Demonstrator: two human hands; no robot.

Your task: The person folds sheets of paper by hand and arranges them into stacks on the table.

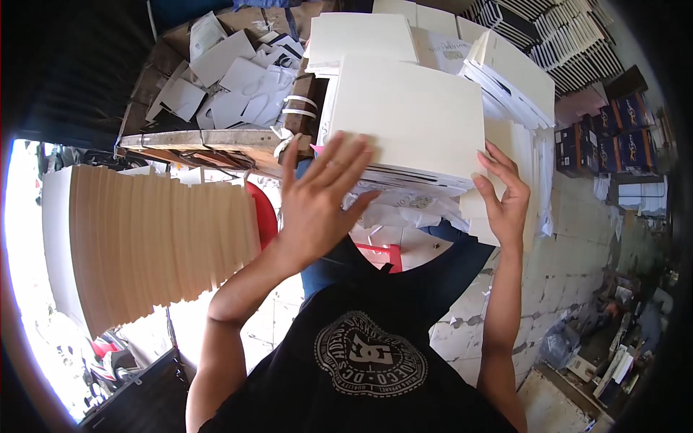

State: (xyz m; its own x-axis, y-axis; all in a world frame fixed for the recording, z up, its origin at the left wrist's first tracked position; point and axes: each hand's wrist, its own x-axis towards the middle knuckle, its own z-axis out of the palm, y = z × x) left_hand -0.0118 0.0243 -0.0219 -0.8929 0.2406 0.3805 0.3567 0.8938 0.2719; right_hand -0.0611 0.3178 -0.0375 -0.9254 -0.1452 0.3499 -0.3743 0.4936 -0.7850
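Note:
A stack of cream-coloured sheets or boards (411,115) lies in front of me, with dark edges showing along its near side. My left hand (321,195) is over the stack's near left corner, fingers spread and palm down; whether it touches is hard to tell. At the near right corner, my right hand (504,189) has its thumb and fingers apart, the fingertips against the stack's edge. Behind this stack is another cream pile (361,40). A further pile (512,76) leans at the right. Printed white paper (415,206) shows beneath the near edge.
A wooden bin (209,139) with loose paper scraps (234,79) is at the upper left. A tall stack of cream blocks (159,242) rises at the left beside a red seat (262,216). Blue boxes (613,137) and piled dark-and-white stock (570,43) stand at the right.

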